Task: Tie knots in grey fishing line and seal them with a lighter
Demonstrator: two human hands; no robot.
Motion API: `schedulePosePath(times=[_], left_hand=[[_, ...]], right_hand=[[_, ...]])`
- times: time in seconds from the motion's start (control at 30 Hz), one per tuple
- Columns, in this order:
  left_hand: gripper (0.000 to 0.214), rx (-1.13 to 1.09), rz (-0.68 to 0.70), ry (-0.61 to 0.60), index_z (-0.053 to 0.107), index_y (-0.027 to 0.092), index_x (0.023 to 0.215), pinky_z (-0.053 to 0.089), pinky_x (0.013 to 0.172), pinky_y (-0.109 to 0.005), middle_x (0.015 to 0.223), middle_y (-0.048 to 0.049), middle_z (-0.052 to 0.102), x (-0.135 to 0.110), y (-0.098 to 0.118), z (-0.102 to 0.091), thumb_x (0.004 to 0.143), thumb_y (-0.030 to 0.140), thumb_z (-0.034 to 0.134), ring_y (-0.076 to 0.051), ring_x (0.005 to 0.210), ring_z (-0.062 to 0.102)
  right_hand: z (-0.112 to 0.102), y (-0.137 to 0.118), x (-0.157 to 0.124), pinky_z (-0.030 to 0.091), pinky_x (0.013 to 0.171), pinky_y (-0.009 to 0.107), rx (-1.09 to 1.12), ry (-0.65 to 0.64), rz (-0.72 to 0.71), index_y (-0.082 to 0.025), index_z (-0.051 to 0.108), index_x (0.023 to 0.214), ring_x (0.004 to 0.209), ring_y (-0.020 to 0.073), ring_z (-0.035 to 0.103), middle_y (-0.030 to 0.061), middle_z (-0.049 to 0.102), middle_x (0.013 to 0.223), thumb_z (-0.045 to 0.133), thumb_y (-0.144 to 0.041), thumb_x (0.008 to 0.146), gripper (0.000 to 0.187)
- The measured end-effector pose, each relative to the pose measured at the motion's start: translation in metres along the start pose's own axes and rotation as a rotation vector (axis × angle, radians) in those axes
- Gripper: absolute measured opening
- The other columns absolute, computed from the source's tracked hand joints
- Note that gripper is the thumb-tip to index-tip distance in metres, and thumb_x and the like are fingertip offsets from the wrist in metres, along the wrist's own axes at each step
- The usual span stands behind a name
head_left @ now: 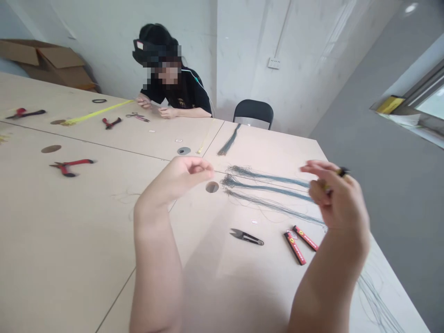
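Pale counter (86, 240), bluish strands (263, 186) running roughly 9-to-3 o'clock between the hands; right hand (335, 199) nearer, fingers curled round a yellow-black thing (343, 171). Left hand (183, 178) pinched, too blurry for thread.

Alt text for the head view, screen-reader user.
A raised right hand holds a mostly hidden yellow-and-black item over a pale table; the left hand, also raised, is loosely pinched. Blue-grey strand bundles, snips and red-and-black sticks lie nearby; a co-worker sits across.
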State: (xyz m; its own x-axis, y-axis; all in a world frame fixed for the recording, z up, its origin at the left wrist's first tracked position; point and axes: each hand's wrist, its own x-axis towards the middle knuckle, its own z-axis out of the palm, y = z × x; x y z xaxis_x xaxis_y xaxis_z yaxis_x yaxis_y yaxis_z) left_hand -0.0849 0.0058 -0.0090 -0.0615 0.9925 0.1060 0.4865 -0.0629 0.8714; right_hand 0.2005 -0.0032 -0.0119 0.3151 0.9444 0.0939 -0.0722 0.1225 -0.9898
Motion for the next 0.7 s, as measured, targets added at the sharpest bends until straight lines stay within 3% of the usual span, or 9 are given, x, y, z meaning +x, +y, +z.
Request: schedulePosePath(times=[0.1,0.2,0.3,0.47,0.6,0.7], left_hand=[[0.012,-0.01,0.013,-0.267,0.069,0.019,0.071,0.033,0.055,-0.02,0.061,0.0057,0.037,-0.01,0.018,0.008,0.073,0.03,0.066,-0.009,0.056,0.038],[0.01,0.041,0.051,-0.315,0.068,0.021,0.074,0.029,0.054,-0.021,0.062,0.0058,0.032,-0.016,0.025,0.013,0.075,0.029,0.063,-0.009,0.056,0.034],[0.01,0.068,0.057,-0.312,0.07,0.022,0.076,0.029,0.054,-0.021,0.063,0.0055,0.031,-0.018,0.027,0.015,0.075,0.029,0.062,-0.009,0.056,0.034],[0.011,0.038,0.053,-0.303,0.068,0.022,0.08,0.031,0.054,-0.021,0.065,0.0048,0.035,-0.019,0.027,0.015,0.078,0.032,0.064,-0.01,0.058,0.037],[0.02,-0.032,0.124,-0.308,0.07,0.025,0.093,0.036,0.055,-0.021,0.067,0.0045,0.042,-0.018,0.026,0.015,0.078,0.039,0.069,-0.011,0.061,0.043],[0.016,0.04,0.089,-0.278,0.074,0.025,0.078,0.034,0.052,-0.023,0.06,0.0028,0.047,-0.017,0.024,0.018,0.078,0.04,0.068,-0.013,0.057,0.044]], right_hand=[[0.04,-0.005,-0.024,0.014,0.046,0.028,-0.173,-0.287,0.05,-0.021,0.073,0.085,0.046,0.0074,0.019,-0.007,0.036,0.052,0.073,-0.04,0.078,0.021],[0.059,-0.008,-0.038,0.021,0.05,0.027,-0.299,-0.454,0.094,-0.02,0.071,0.082,0.048,0.0076,0.021,-0.0068,0.036,0.053,0.066,-0.045,0.087,0.026],[0.061,-0.008,-0.04,0.024,0.051,0.026,-0.36,-0.588,0.124,-0.019,0.067,0.076,0.048,0.0072,0.025,-0.0072,0.035,0.053,0.064,-0.048,0.09,0.032],[0.058,0.001,-0.033,0.027,0.052,0.025,-0.305,-0.62,0.065,-0.02,0.065,0.076,0.048,0.007,0.026,-0.0081,0.034,0.052,0.064,-0.038,0.09,0.023],[0.059,0.002,-0.033,0.026,0.051,0.025,-0.216,-0.624,0.023,-0.019,0.065,0.077,0.049,0.0058,0.027,-0.0056,0.048,0.062,0.066,-0.036,0.088,0.021],[0.058,-0.002,-0.034,0.024,0.048,0.026,-0.227,-0.588,0.034,-0.019,0.067,0.077,0.049,0.0058,0.028,-0.0037,0.053,0.069,0.068,-0.036,0.086,0.019]])
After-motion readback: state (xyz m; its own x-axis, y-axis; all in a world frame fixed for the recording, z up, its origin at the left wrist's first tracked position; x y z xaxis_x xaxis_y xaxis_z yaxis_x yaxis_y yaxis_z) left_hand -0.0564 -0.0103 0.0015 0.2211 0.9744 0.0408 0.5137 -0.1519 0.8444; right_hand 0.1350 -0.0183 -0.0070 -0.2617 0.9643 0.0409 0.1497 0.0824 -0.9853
